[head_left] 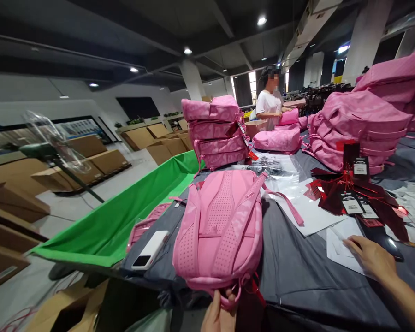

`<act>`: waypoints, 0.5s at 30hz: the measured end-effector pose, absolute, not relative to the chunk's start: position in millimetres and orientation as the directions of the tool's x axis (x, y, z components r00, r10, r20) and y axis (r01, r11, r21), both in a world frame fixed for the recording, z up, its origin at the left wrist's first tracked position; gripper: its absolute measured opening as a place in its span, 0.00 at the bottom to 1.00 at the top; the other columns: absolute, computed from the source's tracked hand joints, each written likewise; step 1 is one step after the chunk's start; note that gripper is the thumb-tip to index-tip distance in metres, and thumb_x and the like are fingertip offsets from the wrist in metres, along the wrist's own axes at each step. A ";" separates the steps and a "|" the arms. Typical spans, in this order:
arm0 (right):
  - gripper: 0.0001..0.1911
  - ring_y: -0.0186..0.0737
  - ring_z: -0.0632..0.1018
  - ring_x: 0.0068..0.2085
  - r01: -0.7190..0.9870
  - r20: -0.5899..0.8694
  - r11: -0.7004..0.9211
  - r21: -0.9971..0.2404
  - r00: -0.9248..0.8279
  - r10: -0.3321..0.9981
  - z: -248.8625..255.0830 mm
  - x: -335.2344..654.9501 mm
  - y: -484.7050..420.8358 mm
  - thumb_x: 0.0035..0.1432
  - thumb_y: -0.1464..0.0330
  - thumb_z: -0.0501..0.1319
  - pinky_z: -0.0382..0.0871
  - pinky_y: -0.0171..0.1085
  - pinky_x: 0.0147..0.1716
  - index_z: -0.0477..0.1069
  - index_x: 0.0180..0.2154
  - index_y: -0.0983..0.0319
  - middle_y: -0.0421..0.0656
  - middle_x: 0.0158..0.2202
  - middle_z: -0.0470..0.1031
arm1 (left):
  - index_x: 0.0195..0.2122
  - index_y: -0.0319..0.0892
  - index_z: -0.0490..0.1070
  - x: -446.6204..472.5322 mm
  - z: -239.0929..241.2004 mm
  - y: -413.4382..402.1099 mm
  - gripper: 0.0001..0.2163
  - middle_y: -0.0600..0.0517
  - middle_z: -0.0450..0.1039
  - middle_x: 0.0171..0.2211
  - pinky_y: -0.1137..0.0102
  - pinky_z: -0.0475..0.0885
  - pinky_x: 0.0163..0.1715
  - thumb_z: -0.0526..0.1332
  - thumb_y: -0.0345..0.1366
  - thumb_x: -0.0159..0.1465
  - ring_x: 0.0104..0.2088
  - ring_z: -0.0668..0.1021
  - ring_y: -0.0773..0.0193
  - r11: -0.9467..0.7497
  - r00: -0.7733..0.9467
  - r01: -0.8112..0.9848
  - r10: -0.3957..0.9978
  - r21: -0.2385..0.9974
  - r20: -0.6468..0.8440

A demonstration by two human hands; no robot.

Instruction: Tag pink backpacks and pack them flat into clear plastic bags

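A pink backpack [224, 221] lies on the dark-covered table with its padded straps and back panel up. My left hand [219, 313] is at its near end, fingers closed around the carrying loop. Off to the right, my right hand [375, 258] has its thumb and fingers drawn together at a small white paper packet [342, 244]; its fingertips appear to pinch the packet's edge. Just beyond that hand lies a heap of dark red and black hang tags [352, 198] with white barcode labels. A red tag hangs by the backpack's loop, partly in shadow.
A white phone-like device [151, 250] lies left of the backpack, beside a green fabric bin [124, 212]. Stacked pink backpacks [216, 131] stand behind, with a larger pile [359, 124] at right. A person [269, 101] works farther back. Cardboard boxes [10, 207] cover the left floor.
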State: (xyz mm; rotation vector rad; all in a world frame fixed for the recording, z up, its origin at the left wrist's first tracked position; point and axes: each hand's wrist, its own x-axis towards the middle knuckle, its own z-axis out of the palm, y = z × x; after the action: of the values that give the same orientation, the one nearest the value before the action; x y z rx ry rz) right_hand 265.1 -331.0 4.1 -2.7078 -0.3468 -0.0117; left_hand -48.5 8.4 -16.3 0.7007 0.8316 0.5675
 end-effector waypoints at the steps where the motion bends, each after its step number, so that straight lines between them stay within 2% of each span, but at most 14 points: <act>1: 0.28 0.53 0.78 0.30 0.261 0.078 -0.883 -0.390 0.965 0.250 5.8 266.7 -331.4 0.56 0.45 0.47 0.64 0.44 0.25 0.77 0.33 0.56 0.50 0.31 0.80 | 0.26 0.41 0.73 -43.0 -11.6 15.9 0.08 0.50 0.78 0.26 0.65 0.84 0.34 0.66 0.35 0.62 0.27 0.81 0.62 0.672 0.532 -0.197 0.684 0.714 -0.498; 4: 0.26 0.53 0.78 0.31 0.338 0.181 -0.869 -0.361 0.940 0.290 17.0 271.9 -333.6 0.59 0.49 0.44 0.65 0.45 0.28 0.73 0.29 0.57 0.52 0.30 0.78 | 0.26 0.38 0.72 -34.6 -1.4 32.5 0.07 0.48 0.79 0.27 0.65 0.83 0.35 0.65 0.29 0.61 0.29 0.82 0.62 0.672 0.497 -0.170 0.690 0.721 -0.526; 6: 0.26 0.56 0.78 0.34 0.371 0.276 -0.870 -0.323 0.917 0.289 27.9 272.0 -337.2 0.62 0.51 0.40 0.65 0.48 0.31 0.70 0.30 0.57 0.57 0.33 0.76 | 0.31 0.38 0.74 -43.9 -2.8 35.8 0.05 0.46 0.80 0.32 0.61 0.83 0.39 0.67 0.32 0.61 0.36 0.84 0.57 0.564 0.489 -0.138 0.753 0.814 -0.439; 8: 0.28 0.58 0.78 0.36 0.408 0.422 -0.874 -0.265 0.864 0.275 37.4 264.8 -340.1 0.65 0.51 0.37 0.65 0.50 0.33 0.69 0.32 0.58 0.60 0.33 0.75 | 0.41 0.40 0.75 -65.6 -10.6 32.4 0.11 0.46 0.80 0.40 0.57 0.81 0.46 0.69 0.39 0.60 0.45 0.83 0.51 0.295 0.369 -0.092 0.897 0.951 -0.242; 10: 0.30 0.57 0.78 0.32 0.444 0.575 -0.871 -0.210 0.777 0.258 42.8 247.5 -336.7 0.67 0.49 0.38 0.66 0.50 0.32 0.70 0.33 0.59 0.59 0.29 0.74 | 0.48 0.44 0.73 -90.1 -19.4 21.2 0.19 0.45 0.79 0.47 0.54 0.78 0.52 0.72 0.42 0.57 0.51 0.80 0.48 -0.079 0.167 0.038 0.983 0.996 0.072; 11: 0.31 0.56 0.78 0.30 0.489 0.622 -0.848 -0.204 0.734 0.274 44.2 234.9 -330.5 0.67 0.48 0.40 0.67 0.49 0.30 0.72 0.33 0.60 0.58 0.28 0.75 | 0.49 0.46 0.73 -99.0 -21.9 12.0 0.20 0.45 0.78 0.47 0.53 0.76 0.54 0.73 0.41 0.57 0.52 0.79 0.47 -0.251 0.117 0.113 0.964 0.961 0.238; 12: 0.31 0.54 0.78 0.29 0.563 0.625 -0.798 -0.216 0.707 0.330 45.4 220.0 -320.7 0.66 0.46 0.42 0.69 0.48 0.29 0.73 0.33 0.60 0.57 0.28 0.77 | 0.49 0.47 0.73 -103.5 -22.1 0.5 0.19 0.44 0.78 0.48 0.53 0.75 0.56 0.72 0.40 0.57 0.52 0.79 0.48 -0.404 0.140 0.155 0.912 0.902 0.385; 13: 0.31 0.52 0.79 0.28 0.650 0.575 -0.716 -0.255 0.697 0.428 46.9 203.2 -307.3 0.65 0.45 0.45 0.71 0.45 0.28 0.75 0.34 0.60 0.55 0.29 0.79 | 0.50 0.47 0.74 -102.5 -19.6 -12.8 0.18 0.43 0.79 0.48 0.52 0.74 0.57 0.71 0.40 0.59 0.52 0.80 0.47 -0.541 0.234 0.139 0.832 0.830 0.503; 15: 0.27 0.46 0.81 0.28 0.785 0.330 -0.464 -0.410 0.602 0.727 51.6 167.1 -273.1 0.65 0.45 0.49 0.74 0.38 0.27 0.78 0.35 0.57 0.48 0.31 0.82 | 0.57 0.46 0.71 -83.8 -8.2 -41.1 0.23 0.40 0.77 0.52 0.50 0.72 0.58 0.68 0.43 0.62 0.54 0.79 0.47 -0.713 0.552 -0.056 0.561 0.699 0.617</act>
State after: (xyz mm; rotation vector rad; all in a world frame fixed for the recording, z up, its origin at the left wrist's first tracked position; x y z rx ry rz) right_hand 167.1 -273.1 51.6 -2.3032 -1.1938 -0.1468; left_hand -83.8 -41.1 -8.2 2.1037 0.4041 1.1601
